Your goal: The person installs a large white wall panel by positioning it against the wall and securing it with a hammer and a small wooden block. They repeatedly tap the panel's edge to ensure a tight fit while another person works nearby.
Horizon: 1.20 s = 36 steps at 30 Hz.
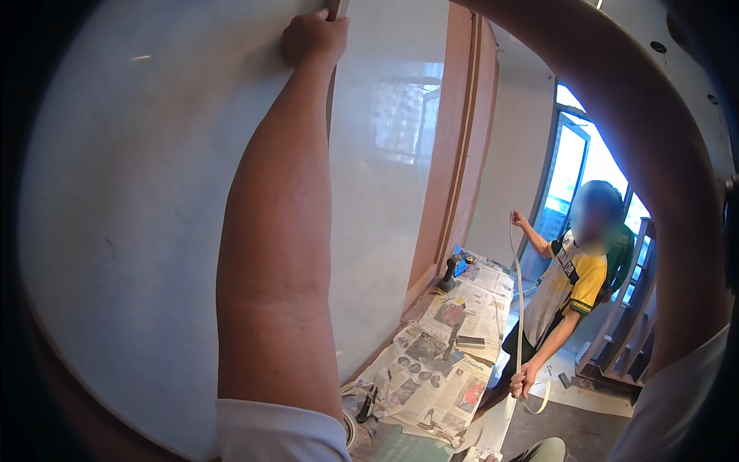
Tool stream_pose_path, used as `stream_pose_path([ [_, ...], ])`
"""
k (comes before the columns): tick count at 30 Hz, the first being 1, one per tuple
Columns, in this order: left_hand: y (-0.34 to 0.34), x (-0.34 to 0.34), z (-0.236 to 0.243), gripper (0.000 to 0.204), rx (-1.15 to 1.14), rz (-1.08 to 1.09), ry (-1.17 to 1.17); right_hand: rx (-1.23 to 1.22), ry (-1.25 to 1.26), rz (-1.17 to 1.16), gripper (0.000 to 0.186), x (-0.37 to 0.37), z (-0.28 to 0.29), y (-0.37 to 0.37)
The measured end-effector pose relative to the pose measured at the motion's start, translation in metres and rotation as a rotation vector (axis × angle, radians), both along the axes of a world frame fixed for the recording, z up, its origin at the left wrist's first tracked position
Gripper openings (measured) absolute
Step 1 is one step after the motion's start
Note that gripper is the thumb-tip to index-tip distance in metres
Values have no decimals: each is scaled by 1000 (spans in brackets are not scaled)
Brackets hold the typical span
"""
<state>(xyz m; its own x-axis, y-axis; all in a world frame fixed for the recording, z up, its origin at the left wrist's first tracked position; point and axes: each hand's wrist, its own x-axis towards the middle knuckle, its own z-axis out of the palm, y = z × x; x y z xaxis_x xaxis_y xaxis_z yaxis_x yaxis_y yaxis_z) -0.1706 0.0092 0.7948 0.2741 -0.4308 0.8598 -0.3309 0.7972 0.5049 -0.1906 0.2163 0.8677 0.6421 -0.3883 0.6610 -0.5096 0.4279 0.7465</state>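
My left arm reaches straight up along a glossy pale panel (138,231). At the top edge, my left hand (314,40) is closed on a narrow brown wooden strip (337,11) that runs down the panel behind my forearm. My fingers are partly hidden there. My right arm (685,154) arches overhead from the right side and leaves the picture at the top, so my right hand does not show. To the right of the strip, a second glossy panel (385,192) reflects a window and ends at a wooden frame (443,154).
Below, newspapers (423,369) cover a long surface holding a black drill (448,273), a dark-handled tool (368,404) and a roll of tape (350,431). A co-worker (566,285) stands beside it, stretching a pale strip (519,300) between both hands. Another person stands behind, near dark slatted woodwork (623,308).
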Motion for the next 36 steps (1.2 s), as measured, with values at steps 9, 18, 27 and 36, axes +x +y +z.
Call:
stream_pose_path([
  [9, 3, 2, 2, 47, 20, -49, -8, -38, 11, -17, 29, 3, 4, 4],
  [18, -3, -1, -1, 46, 0, -69, 16, -24, -30, -61, 24, 0, 7, -4],
  [27, 3, -2, -42, 49, -31, 18, -20, -15, 18, -39, 23, 2, -13, 64],
  [36, 18, 10, -74, 47, -4, -24, -8, 124, -155, 44, 27, 0, -44, 47],
])
